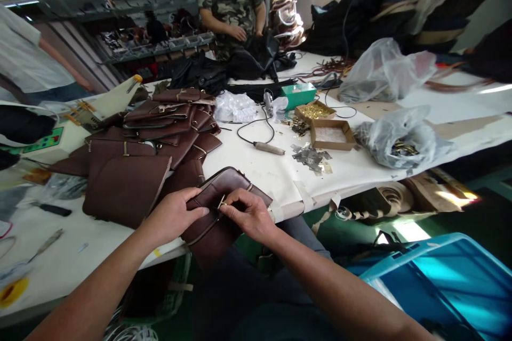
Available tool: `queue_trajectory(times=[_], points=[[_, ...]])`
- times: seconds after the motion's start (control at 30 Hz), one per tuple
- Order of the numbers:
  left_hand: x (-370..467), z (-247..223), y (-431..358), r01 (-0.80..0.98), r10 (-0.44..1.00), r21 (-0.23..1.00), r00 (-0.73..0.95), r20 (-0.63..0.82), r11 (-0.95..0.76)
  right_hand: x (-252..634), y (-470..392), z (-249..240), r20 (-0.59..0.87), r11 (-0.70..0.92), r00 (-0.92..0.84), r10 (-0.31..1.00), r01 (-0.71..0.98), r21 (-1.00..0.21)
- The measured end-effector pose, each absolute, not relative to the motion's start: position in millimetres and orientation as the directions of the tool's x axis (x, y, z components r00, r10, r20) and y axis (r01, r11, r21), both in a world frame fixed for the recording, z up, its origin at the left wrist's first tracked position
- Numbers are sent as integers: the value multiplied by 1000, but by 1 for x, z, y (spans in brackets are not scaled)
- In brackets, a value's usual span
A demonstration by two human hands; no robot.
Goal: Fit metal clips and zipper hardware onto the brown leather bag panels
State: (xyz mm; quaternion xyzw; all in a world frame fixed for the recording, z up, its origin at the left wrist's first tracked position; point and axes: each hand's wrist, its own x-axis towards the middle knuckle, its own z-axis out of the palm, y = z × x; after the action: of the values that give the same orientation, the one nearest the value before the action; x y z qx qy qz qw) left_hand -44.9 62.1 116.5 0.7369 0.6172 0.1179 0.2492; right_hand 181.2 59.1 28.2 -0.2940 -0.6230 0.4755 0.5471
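Note:
A dark brown leather bag piece (229, 178) with zips hangs over the table's front edge, above my lap. My left hand (173, 217) grips its left side, thumb on the face and fingers at the edge. With thumb and forefinger, my right hand (251, 217) pinches a small gold-coloured metal fitting (221, 202) against the leather. The fitting's exact kind is too small to make out. To the left lies a pile of similar brown leather pieces (127, 184), some with zips.
A wooden-handled tool with a cord (270, 148), flat metal plates (310, 157), a cardboard box of gold fittings (316, 105) and a second box (333, 127) lie beyond. Plastic bags (404, 136) stand at right. A blue crate (460, 277) is below. A co-worker (229, 0) stands opposite.

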Motion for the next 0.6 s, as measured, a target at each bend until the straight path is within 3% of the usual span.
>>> queue_trajectory(times=[0.3,0.6], points=[[-31,132,34,686,938,716,318,-135,-130,182,33,55,510,499,-155,846,-107,-860],[-18,140,17,759,930,604,359,-76,-244,195,23,66,514,522,-248,821,-38,-852]])
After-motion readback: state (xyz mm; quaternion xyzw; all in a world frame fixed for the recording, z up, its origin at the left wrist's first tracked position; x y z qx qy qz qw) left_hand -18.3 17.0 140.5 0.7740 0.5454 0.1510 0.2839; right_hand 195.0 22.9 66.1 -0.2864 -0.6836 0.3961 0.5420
